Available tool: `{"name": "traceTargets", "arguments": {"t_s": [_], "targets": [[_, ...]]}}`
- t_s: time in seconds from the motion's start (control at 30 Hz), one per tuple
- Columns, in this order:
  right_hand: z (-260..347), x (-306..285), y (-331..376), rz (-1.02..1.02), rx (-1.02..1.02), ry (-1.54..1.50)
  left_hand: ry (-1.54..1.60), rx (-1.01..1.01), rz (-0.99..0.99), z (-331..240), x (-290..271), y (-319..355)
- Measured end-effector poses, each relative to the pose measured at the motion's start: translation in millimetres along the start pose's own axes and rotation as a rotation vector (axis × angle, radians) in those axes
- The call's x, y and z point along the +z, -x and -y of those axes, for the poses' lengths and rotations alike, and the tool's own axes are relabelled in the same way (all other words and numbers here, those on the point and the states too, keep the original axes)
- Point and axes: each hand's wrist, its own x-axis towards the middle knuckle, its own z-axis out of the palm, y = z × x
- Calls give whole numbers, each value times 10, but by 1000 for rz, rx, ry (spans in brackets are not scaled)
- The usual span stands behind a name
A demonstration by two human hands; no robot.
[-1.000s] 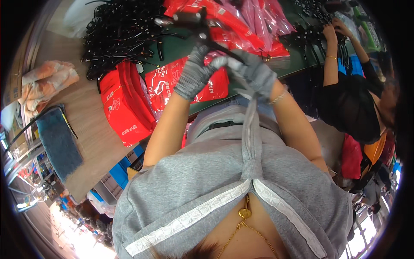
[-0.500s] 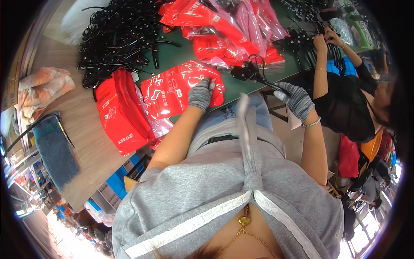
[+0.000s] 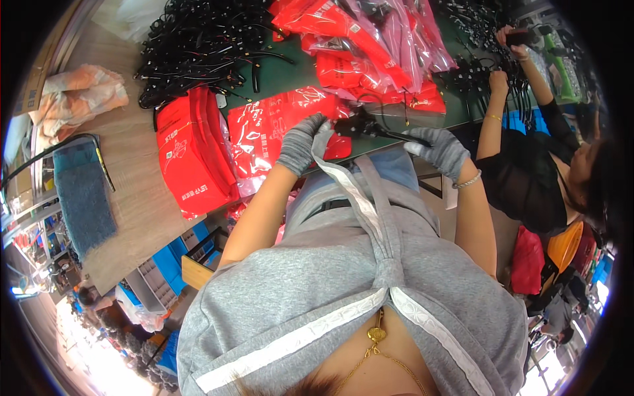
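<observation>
My right hand (image 3: 444, 152), in a grey knit glove, is closed on the rod-like end of a black lever-shaped part with a thin cable (image 3: 360, 124). The bulky end of this part points left over the near table edge, close to my left hand. My left hand (image 3: 298, 146), gloved alike, is closed over the right side of a flat red printed bag (image 3: 257, 135). The end of a grey fabric tie (image 3: 347, 181) from my top meets its fingertips. Whether the fingers pinch the tie or the bag I cannot make out.
A stack of red bags (image 3: 191, 155) lies on the left. Black cabled parts (image 3: 198, 49) are heaped behind, beside filled red and pink bags (image 3: 370, 49). A cloth (image 3: 82, 99) and a blue-grey pad (image 3: 82, 198) lie far left. A co-worker (image 3: 522, 171) works at the right.
The black part and my right hand have moved left and slightly down. My left hand has shifted slightly left. The tie end now reaches my left fingertips; before, it hung apart from them.
</observation>
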Motion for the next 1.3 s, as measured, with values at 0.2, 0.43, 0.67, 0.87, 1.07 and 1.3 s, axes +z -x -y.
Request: {"name": "traceTargets", "arguments": {"t_s": [0.2,0.43,0.67,0.87,1.07,1.3], "targets": [[163,210,-186,49,-91,289,-679,421,83,-75,-115,-35],[270,367,-68,-115,-174,311,-117,425,105,-6,-111,-297],[396,386,-48,-145,-308,429,98,93,194,-626,112,61],[681,422,-201,-3,-297,530,-528,656,286,-883,185,90],[925,395,-514,-84,-456,183,218,403,239,-1233,139,257],[980,172,-734,656,289,-1574,180,500,147,-1891,-9,477]]}}
